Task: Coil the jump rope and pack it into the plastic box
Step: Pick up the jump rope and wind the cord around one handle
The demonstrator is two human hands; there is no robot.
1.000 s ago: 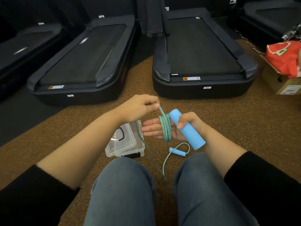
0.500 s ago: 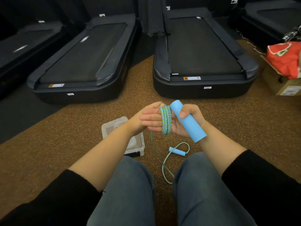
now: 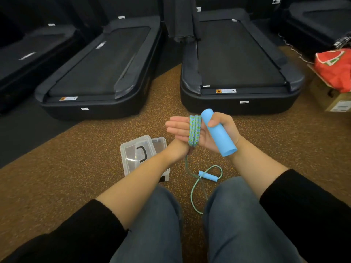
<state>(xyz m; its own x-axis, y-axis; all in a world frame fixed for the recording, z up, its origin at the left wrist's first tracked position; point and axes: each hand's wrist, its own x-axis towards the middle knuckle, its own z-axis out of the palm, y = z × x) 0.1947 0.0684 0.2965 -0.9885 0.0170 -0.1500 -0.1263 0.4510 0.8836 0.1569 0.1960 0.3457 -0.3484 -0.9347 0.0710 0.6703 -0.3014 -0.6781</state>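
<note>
The rope (image 3: 194, 132) is wound in a few loops round the straight fingers of the right hand (image 3: 206, 136), and the big blue handle (image 3: 218, 132) is pinned against that palm by the curled thumb. The left hand (image 3: 180, 149) is tucked under the right one and mostly hidden, so whether anything is gripped by it can't be told tbh. A loose strand is seen dropping from right there to the carpet (image 3: 95, 168), where it's looped between the knees and ends at the second handle (image 3: 208, 176), which is lying flat.

The box (image 3: 133, 152) is parked on the carpet just left of that. It's clear plastic with a black carry grip on the lid, and it's partly covered by the left forearm.

Writing-wise: an orange-and-white warning sticker and a small white tag are stuck on each of the two nearest treadmills (image 3: 237, 59), but nothing can be read at this size. Same goes for the shipping label on the carton (image 3: 340, 103) at far right, which is topped by a red bag (image 3: 336, 71).
</note>
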